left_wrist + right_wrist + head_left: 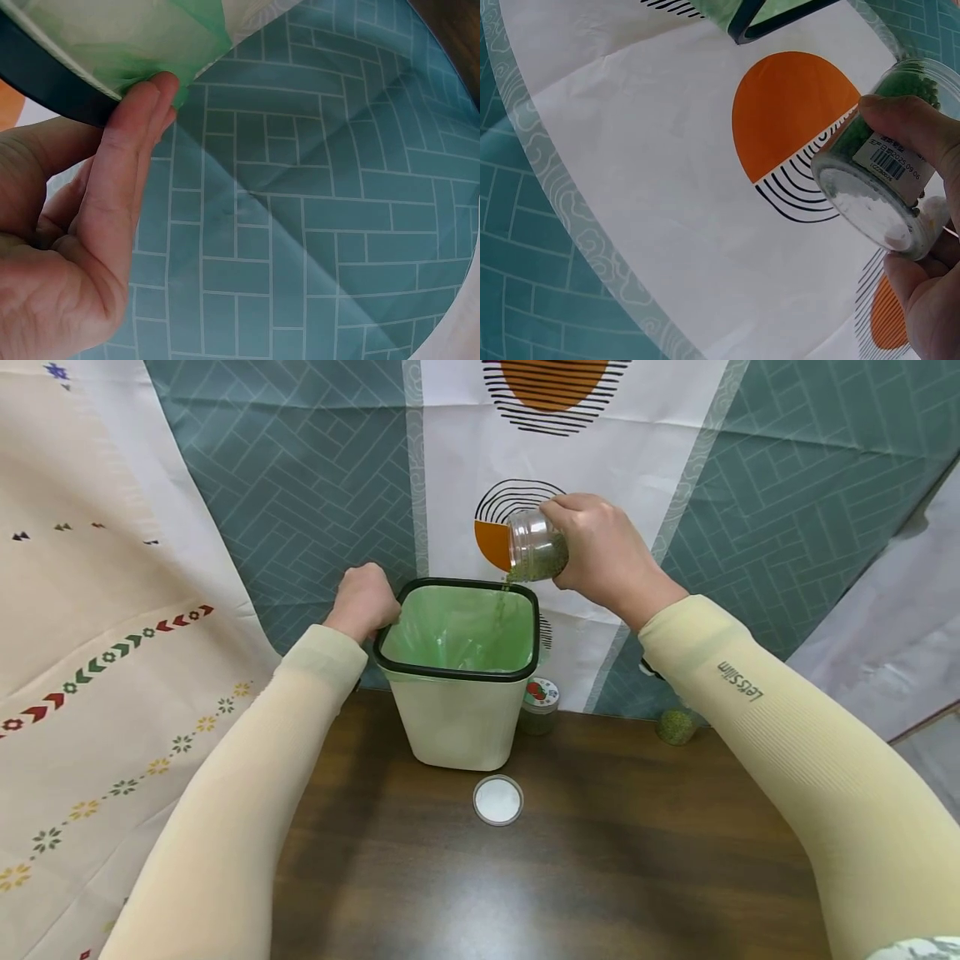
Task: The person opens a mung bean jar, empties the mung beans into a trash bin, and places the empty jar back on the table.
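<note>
My left hand (363, 600) grips the black rim of a pale trash bin (457, 722) with a green liner bag (468, 618) inside. In the left wrist view, the fingers (124, 142) lie against the bin's outer wall, over the liner's folded edge. Above the bin's right side, my right hand (603, 547) holds a clear jar (531, 539) tipped toward the opening. Small green beans (508, 578) fall from its mouth into the bin. A barcode label (892, 159) shows on the jar in the right wrist view; some beans are still inside it.
A round white lid with a grey rim (498, 800) lies on the brown table (420, 877) in front of the bin. One lidded jar (538, 706) stands behind the bin's right side. Another jar of green contents (677, 727) is farther right, beside the patterned cloth backdrop (315, 468).
</note>
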Available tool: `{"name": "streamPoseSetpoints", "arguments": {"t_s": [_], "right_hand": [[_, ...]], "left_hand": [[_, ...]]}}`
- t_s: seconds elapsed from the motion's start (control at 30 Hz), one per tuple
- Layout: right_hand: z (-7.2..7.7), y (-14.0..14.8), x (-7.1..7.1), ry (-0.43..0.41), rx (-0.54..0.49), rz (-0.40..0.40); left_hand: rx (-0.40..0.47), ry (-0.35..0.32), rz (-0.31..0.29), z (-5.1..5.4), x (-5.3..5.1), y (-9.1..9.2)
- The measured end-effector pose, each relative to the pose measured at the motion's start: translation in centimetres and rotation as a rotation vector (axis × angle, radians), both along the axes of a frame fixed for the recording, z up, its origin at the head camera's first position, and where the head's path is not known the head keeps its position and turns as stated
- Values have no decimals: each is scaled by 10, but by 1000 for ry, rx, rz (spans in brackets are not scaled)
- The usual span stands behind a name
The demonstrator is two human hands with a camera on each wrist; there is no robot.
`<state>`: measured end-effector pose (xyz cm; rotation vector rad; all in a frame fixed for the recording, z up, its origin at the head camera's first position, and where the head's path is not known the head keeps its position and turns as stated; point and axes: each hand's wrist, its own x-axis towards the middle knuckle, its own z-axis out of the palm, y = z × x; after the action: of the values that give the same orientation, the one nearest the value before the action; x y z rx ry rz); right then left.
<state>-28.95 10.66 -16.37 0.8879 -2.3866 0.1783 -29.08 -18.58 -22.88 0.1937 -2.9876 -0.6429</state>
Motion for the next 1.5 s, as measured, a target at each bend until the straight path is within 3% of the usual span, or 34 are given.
{"name": "streamPoseSetpoints", "arguments": {"t_s": [0.4, 1.17, 1.5], "right_hand": [[2, 0, 0, -5, 2, -9], [7, 2, 1, -3, 38, -23], [12, 8, 4, -3, 38, -43]], "left_hand": [[-5, -2, -3, 2, 2, -1], [10, -4, 10, -7, 1, -5], [3, 5, 4, -1, -2, -2]]}}
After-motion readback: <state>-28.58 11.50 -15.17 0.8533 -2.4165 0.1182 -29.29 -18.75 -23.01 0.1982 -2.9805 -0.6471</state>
